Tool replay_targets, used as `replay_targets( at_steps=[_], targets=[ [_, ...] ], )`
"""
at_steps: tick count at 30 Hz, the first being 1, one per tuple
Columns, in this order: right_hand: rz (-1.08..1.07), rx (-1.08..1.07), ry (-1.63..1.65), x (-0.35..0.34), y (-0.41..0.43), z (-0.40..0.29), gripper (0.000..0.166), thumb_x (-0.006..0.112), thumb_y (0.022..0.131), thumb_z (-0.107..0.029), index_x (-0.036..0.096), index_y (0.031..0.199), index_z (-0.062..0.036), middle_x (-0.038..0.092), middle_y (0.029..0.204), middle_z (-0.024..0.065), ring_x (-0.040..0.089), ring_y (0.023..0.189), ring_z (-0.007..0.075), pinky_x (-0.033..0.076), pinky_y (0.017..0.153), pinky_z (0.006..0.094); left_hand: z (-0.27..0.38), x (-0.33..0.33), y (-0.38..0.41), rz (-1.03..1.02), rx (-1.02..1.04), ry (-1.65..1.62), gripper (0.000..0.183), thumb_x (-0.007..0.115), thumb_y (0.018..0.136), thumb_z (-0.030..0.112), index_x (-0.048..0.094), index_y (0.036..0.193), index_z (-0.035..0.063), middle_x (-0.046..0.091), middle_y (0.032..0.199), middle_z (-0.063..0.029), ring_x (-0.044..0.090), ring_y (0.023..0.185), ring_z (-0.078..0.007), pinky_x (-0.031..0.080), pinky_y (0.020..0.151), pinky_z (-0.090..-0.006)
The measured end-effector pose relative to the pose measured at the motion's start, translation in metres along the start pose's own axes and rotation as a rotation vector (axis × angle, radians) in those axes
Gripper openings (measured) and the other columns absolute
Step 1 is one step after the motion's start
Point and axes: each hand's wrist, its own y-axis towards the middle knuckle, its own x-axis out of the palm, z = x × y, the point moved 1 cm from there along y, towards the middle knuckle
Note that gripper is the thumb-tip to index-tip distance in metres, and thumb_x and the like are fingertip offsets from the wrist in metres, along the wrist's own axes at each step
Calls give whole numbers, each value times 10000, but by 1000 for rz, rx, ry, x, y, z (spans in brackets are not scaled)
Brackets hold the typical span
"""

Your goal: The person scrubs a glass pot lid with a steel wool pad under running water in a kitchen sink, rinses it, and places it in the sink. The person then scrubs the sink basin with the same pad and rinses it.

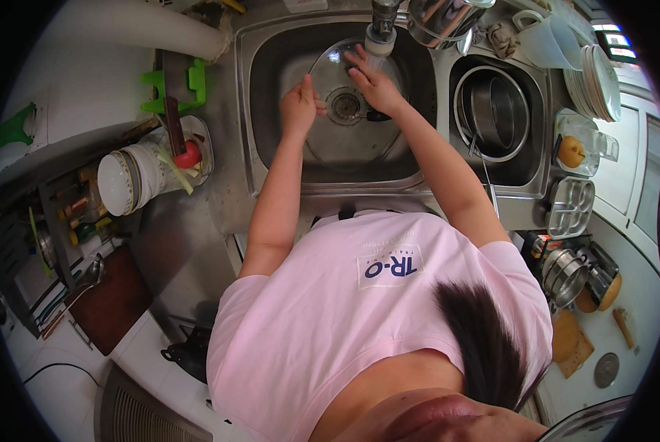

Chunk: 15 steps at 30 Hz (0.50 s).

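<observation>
A round glass pot lid (352,145) with a dark knob is held in the large basin of a steel sink (274,166). My left hand (302,106) grips the lid's rim on the left, thumb up. My right hand (375,85) lies over the lid's upper right part with its fingers spread, just under the faucet (380,41). Water seems to run from the faucet onto that hand and the lid. The drain (345,106) shows through the glass. Whether my right fingers touch the lid is hard to tell.
The small right basin holds nested metal pots (492,113). Stacked plates (592,83), a white pitcher (550,41) and a glass container with a yellow fruit (571,152) stand right of it. At left are stacked bowls (123,182), a cleaver (174,110) and a green rack (192,85).
</observation>
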Motion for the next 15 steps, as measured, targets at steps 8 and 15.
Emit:
replay_targets(
  at_steps=[8,15],
  targets=[
    [214,81,-123,3,16,38,353,505,911,-247,533,1244,-133,464,1318,201,415,1235,372,372,996,417,7,6,-2,-18,16,53,555,426,937,503,530,731,-2,594,568,-104,592,473,-166,467,457,-274],
    [176,317,-133,-2,18,8,377,533,895,-280,540,1233,-113,494,1300,183,451,1208,376,412,962,412,9,5,-9,-13,35,85,537,421,949,473,536,741,-9,601,577,-102,592,468,-167,470,455,-267]
  ],
)
